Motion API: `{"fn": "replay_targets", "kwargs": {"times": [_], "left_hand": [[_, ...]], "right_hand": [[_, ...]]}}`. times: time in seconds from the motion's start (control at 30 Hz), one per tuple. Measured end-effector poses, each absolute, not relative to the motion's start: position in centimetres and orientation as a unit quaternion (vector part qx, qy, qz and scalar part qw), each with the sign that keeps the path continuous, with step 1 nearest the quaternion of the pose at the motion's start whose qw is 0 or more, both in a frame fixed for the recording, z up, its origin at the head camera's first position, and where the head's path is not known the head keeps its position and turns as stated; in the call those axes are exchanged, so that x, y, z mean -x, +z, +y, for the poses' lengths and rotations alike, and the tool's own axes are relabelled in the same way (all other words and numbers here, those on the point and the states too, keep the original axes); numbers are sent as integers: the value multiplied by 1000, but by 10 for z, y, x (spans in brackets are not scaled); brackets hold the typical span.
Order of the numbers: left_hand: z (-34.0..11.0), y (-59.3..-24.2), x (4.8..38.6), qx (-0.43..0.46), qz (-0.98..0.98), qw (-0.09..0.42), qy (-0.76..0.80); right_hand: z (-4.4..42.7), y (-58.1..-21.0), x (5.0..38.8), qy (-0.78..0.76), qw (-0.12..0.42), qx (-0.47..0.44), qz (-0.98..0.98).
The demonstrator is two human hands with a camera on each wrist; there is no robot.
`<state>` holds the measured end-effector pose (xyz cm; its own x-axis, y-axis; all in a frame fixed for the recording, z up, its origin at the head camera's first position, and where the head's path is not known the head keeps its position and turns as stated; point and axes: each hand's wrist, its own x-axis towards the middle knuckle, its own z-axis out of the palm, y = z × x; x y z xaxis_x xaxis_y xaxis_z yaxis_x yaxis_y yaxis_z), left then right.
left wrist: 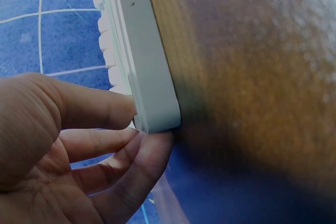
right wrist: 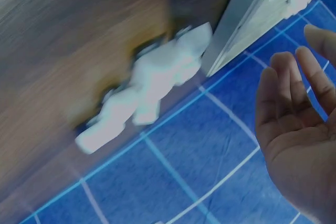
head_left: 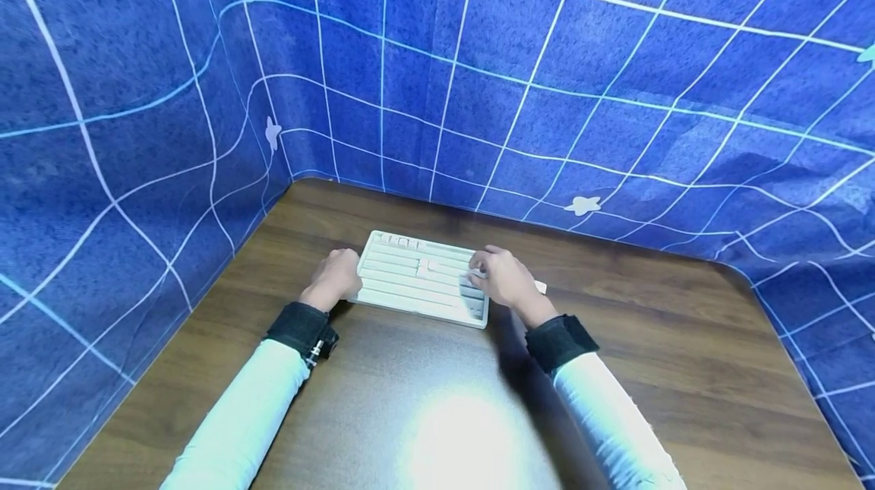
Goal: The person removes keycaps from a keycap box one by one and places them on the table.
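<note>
A pale mint tray with long parallel rows, like a keyboard base (head_left: 410,294), lies on the table. Small white pieces like keycaps (head_left: 399,241) line its far left edge, and another white piece (head_left: 425,268) sits near the middle. My left hand (head_left: 336,276) holds the tray's left end, thumb against the upper edge and fingers at the corner. Over the right end is my right hand (head_left: 504,277), its fingers loosely bent. In the right wrist view that hand (right wrist: 299,124) shows nothing between thumb and fingers.
Blurred white pieces (right wrist: 157,72) lie on the table beside the tray's right end; one white piece (head_left: 541,287) shows past my right hand. A blue cloth with white grid lines (head_left: 437,80) rises behind the wooden table (head_left: 656,308) and at its sides.
</note>
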<state>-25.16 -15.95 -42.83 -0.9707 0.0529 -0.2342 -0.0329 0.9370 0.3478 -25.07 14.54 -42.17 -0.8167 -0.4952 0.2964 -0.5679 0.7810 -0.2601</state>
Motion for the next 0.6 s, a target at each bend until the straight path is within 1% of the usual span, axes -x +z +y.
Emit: {"fn": "replay_targets", "kwargs": {"times": [0.13,0.33,0.6], "left_hand": [[-161,-429,252,-7,977,118,180],[-159,-430,250,-5,976,114,185],[-161,-429,250,-3,977,104,186]], "right_hand": [[126,-422,258,162,94,-281,-941],[107,-424,268,145,103,-298,-938],[90,-426,270,144,87,-298,-940]]}}
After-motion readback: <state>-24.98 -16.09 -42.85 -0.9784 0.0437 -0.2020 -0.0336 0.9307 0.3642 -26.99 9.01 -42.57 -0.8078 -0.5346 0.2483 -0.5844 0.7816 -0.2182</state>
